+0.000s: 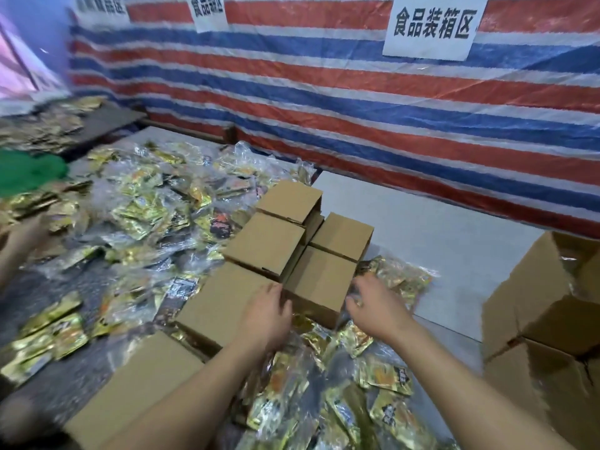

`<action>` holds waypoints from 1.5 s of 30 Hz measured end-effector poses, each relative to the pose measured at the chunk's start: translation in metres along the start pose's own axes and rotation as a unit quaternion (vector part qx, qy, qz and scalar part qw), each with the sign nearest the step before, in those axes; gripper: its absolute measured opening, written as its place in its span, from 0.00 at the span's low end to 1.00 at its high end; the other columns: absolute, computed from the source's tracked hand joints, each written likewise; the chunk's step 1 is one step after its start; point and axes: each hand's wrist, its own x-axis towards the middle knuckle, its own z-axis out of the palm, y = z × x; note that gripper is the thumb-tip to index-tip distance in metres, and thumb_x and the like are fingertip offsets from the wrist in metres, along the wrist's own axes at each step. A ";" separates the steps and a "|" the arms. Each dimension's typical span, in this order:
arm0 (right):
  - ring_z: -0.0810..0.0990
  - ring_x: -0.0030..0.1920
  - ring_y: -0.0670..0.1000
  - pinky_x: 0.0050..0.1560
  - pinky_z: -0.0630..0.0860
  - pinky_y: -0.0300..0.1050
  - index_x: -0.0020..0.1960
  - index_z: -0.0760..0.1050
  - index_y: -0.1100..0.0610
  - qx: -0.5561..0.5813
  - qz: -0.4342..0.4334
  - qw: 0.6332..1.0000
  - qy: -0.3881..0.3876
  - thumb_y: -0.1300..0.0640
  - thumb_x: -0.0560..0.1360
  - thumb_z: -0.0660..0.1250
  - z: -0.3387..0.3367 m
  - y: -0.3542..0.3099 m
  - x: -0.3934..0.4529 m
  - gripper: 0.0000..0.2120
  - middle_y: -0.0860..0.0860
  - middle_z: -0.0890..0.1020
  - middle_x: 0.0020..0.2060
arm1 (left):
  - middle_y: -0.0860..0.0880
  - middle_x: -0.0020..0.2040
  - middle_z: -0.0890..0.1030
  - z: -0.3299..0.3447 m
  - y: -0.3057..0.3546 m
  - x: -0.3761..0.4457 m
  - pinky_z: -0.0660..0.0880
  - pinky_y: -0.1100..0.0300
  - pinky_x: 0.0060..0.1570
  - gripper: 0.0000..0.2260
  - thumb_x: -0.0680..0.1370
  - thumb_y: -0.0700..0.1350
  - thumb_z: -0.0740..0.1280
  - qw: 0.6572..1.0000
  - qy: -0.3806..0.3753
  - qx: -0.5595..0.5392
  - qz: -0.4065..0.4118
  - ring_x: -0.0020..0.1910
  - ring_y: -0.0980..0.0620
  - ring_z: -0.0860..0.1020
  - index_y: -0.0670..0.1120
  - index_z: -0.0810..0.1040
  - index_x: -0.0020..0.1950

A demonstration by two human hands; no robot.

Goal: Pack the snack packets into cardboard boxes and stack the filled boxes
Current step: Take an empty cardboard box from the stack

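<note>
Two hands reach out over a desk (422, 228) full of snacks. The left hand (268, 315) lies with its fingers fairly straight against the left side of a small cardboard box (316, 285), and it looks like it is there to keep the box from sliding. The right hand (378, 305) is at the box's right side with its fingers bent over some shiny snack packets (402, 279); the picture is too blurry to tell if it is pinching a packet or only touching the box. With one hand on each side, the person is probably steadying the box or getting ready to lift it. The box is closed on top, so it is likely already filled. It sits touching a group of closed boxes (269, 241), packed close in rows, likely so they stay tidy and are easy to stack. A big heap of gold packets (146, 203) covers the left part of the desk, near enough to grab. More loose packets (383, 414) lie close in front of the person. Two bigger open cartons (532, 329) stand one on the other at the right, well apart from the small boxes. A striped sheet (324, 92) with paper signs (433, 26) hangs behind. Another person's hand (24, 237) is at the far left, in the heap.
</note>
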 end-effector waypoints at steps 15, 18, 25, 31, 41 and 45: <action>0.78 0.57 0.54 0.57 0.77 0.49 0.68 0.71 0.58 0.000 -0.016 0.999 -0.034 0.52 0.80 0.59 0.014 -0.041 -0.015 0.19 0.55 0.76 0.63 | 0.42 0.69 0.72 -0.025 -0.016 -0.032 0.72 0.51 0.63 0.23 0.79 0.40 0.60 0.945 -0.010 0.326 -0.014 0.67 0.43 0.72 0.41 0.61 0.74; 0.74 0.65 0.55 0.67 0.71 0.52 0.75 0.65 0.56 0.036 -0.012 0.999 0.004 0.52 0.79 0.62 -0.012 -0.037 -0.018 0.26 0.56 0.70 0.71 | 0.51 0.45 0.78 -0.057 0.019 -0.046 0.78 0.55 0.43 0.07 0.81 0.40 0.59 0.966 -0.007 0.254 0.050 0.46 0.48 0.80 0.48 0.72 0.57; 0.74 0.66 0.54 0.65 0.74 0.50 0.67 0.74 0.48 -0.030 -0.032 0.999 -0.006 0.57 0.73 0.67 -0.085 -0.006 -0.046 0.23 0.51 0.76 0.65 | 0.49 0.50 0.82 -0.077 0.107 -0.067 0.77 0.51 0.53 0.09 0.83 0.50 0.60 0.972 -0.107 0.075 0.193 0.51 0.48 0.79 0.51 0.79 0.54; 0.76 0.40 0.52 0.37 0.71 0.44 0.36 0.70 0.51 -0.073 0.081 0.994 -0.026 0.53 0.73 0.63 -0.075 0.055 -0.114 0.07 0.47 0.76 0.35 | 0.52 0.48 0.81 -0.024 0.135 -0.074 0.77 0.54 0.52 0.08 0.82 0.52 0.65 0.952 -0.192 0.001 0.238 0.49 0.52 0.79 0.51 0.82 0.52; 0.79 0.46 0.53 0.45 0.75 0.45 0.41 0.69 0.49 0.005 0.206 0.978 -0.027 0.51 0.72 0.60 0.075 0.104 -0.215 0.03 0.49 0.80 0.42 | 0.50 0.51 0.84 0.102 0.078 -0.115 0.73 0.60 0.49 0.11 0.80 0.54 0.67 0.923 -0.289 0.054 0.250 0.50 0.52 0.78 0.49 0.83 0.53; 0.79 0.45 0.50 0.42 0.71 0.43 0.44 0.67 0.46 -0.004 0.198 0.980 -0.003 0.51 0.74 0.60 0.099 0.104 -0.224 0.02 0.46 0.76 0.42 | 0.52 0.50 0.82 0.123 0.058 -0.123 0.76 0.55 0.54 0.11 0.81 0.56 0.64 0.927 -0.285 0.034 0.242 0.50 0.54 0.78 0.51 0.83 0.53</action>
